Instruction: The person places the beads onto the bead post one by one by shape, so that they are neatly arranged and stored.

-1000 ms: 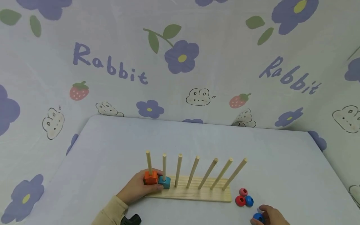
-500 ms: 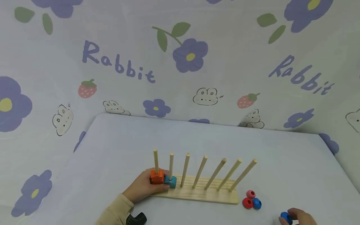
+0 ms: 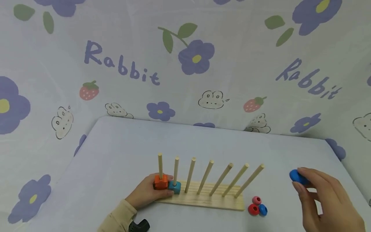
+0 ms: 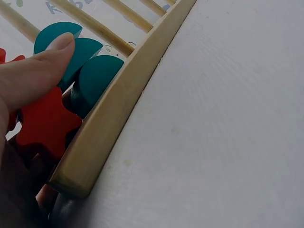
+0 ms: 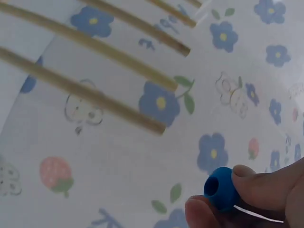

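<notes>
right hand: pinches blue bead
rightmost peg: left of bead, apart; right hand nearer
left hand: curled round orange blocks

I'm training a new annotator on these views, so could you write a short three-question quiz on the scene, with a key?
1. How many pegs stand on the wooden base?
2. True or false: the right hand pinches a red bead.
3. As seen in the head view, the left hand is nearest which part of the base? A) left end B) middle C) right end

Key:
1. Seven.
2. False; it pinches a blue bead.
3. A, at the orange pieces.
</notes>
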A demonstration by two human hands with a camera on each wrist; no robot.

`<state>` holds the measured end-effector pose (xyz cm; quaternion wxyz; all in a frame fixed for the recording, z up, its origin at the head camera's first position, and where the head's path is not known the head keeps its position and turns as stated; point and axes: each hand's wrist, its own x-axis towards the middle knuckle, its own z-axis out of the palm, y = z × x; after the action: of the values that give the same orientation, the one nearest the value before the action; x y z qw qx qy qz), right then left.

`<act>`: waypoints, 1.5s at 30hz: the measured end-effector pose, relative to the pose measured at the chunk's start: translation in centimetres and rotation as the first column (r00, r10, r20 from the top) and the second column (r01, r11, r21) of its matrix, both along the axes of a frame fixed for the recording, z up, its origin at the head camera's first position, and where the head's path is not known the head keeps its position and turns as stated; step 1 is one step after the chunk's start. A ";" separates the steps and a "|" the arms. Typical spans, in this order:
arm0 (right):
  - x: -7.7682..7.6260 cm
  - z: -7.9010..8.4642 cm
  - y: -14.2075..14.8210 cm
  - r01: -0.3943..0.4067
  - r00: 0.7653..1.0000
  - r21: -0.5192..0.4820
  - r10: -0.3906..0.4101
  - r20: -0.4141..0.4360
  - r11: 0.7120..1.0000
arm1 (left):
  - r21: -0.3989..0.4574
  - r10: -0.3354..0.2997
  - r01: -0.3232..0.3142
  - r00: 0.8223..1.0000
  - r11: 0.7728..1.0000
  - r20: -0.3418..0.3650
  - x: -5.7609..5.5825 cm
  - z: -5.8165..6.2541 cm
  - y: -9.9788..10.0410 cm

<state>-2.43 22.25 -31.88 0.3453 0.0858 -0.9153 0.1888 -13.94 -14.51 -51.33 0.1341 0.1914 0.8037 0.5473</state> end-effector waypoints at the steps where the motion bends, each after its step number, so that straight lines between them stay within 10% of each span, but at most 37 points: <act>1: -0.2 0.4 -1.0 -0.029 0.999 -0.010 0.029 -0.026 1.000 | -0.003 0.001 -0.001 1.000 1.000 -0.002 0.0 0.0 -0.1; 9: -2.3 1.7 -6.9 -0.302 0.921 -0.164 0.243 -0.304 0.939 | 0.011 -0.013 0.013 1.000 1.000 -0.017 0.0 -0.1 -0.4; 19: -4.4 0.9 -11.9 -0.422 0.902 -0.132 0.401 -0.159 0.897 | 0.047 -0.017 0.017 1.000 0.999 -0.004 -0.1 -0.2 0.1; 39: -5.9 -3.1 -14.5 -0.359 0.924 0.080 0.366 -0.112 0.930 | 0.031 -0.025 0.025 1.000 0.999 -0.001 -0.1 0.1 0.3; 45: -5.9 -4.6 -14.8 -0.360 0.922 0.103 0.370 -0.114 0.927 | 0.029 -0.028 0.028 1.000 0.999 -0.007 0.5 2.2 0.4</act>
<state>-8.35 7.43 -36.48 0.3598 0.2809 -0.8653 0.2070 -13.41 -14.11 -49.10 0.1365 0.2064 0.7933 0.5563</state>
